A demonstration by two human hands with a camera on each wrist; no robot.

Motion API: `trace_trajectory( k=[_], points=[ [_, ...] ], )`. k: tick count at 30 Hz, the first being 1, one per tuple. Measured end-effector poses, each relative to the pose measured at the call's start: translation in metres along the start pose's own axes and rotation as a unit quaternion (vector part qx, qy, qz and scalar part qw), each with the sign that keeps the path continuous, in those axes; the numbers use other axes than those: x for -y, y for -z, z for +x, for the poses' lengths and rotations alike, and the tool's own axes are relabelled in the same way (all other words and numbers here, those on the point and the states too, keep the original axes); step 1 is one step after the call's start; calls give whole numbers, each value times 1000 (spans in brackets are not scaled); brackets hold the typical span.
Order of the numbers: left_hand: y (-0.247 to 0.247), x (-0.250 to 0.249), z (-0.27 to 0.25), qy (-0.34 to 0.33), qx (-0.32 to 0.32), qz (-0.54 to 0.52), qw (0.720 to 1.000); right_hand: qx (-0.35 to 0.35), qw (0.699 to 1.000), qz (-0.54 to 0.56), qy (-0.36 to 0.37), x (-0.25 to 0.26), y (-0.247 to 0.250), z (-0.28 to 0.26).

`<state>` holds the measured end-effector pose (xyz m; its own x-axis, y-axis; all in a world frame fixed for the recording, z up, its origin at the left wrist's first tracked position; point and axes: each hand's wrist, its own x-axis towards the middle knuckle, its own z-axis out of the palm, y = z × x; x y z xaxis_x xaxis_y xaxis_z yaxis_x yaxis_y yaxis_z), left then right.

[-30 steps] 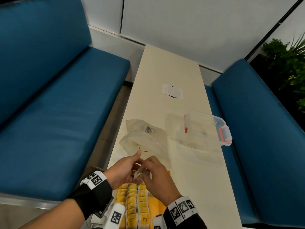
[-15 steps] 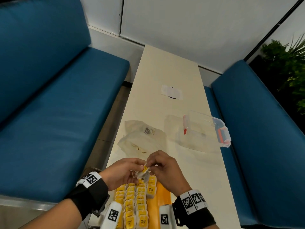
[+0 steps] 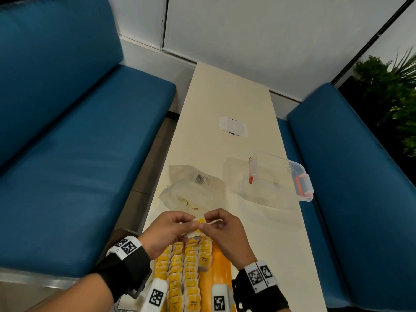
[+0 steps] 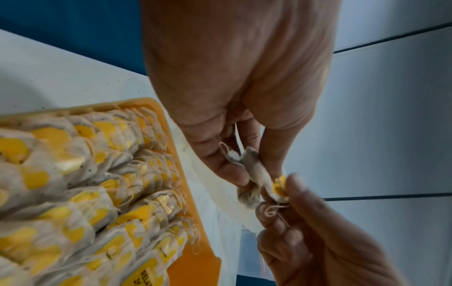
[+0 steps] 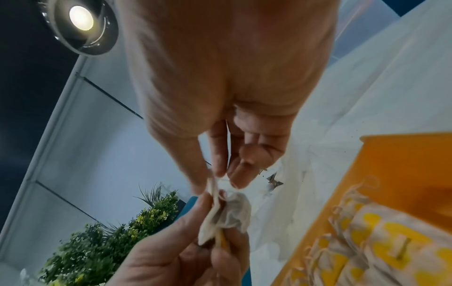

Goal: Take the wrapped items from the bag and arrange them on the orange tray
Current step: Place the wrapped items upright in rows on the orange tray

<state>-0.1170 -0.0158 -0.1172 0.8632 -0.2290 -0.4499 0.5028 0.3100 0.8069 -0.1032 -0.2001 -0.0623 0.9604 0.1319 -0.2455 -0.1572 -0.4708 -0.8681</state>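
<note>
A small paper tea bag with a yellow tag (image 3: 199, 223) is pinched between both hands just above the far end of the orange tray (image 3: 221, 262). My left hand (image 3: 193, 224) grips its left side and my right hand (image 3: 206, 221) pinches the tag end. The left wrist view shows the tea bag (image 4: 257, 174) crumpled between left fingers (image 4: 227, 170) and right fingertips (image 4: 291, 185). Seen from the right wrist, the tea bag (image 5: 229, 212) hangs below the right hand (image 5: 215, 181). Several rows of tea bags (image 3: 180, 271) fill the tray's left part. The clear bag (image 3: 195, 190) lies beyond the hands.
A clear lidded box with orange latches (image 3: 276, 176) sits at the table's right edge. A white paper slip (image 3: 233, 127) lies farther back. Blue benches (image 3: 90, 154) flank the narrow table (image 3: 225, 97) on both sides. A green plant (image 3: 394, 97) stands at the far right.
The tea bag has turned between the fingers, so its yellow tag now shows on top. Both hands stay together over the tray's far end.
</note>
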Motion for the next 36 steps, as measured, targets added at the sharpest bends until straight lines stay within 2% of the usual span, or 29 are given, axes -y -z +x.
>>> trace_trajectory(
  k=[3,8,12,16,20,25,32,36],
  points=[
    [-4,-3,-3,-13,1,-1,1000,-12,1000,-2,-3,1,-1,3],
    [0,-4,-6,2,-6,-42,999,-5,1000,27,-6,6,8,3],
    [7,0,-8,-8,-45,0,999,-5,1000,27,13,11,19,1],
    [13,1,-13,-8,-63,55,997,2,999,-51,-11,8,27,-1],
    [19,4,-16,-26,-72,94,993,16,999,-10,-26,5,36,-3],
    [20,5,-22,-43,-58,102,992,34,998,-11,-50,-9,35,-9],
    [23,8,-27,-55,-36,121,990,102,985,-100,-94,-29,26,-21],
    [24,14,-27,-58,-19,120,991,161,953,-226,-123,-35,14,-24]
  ],
)
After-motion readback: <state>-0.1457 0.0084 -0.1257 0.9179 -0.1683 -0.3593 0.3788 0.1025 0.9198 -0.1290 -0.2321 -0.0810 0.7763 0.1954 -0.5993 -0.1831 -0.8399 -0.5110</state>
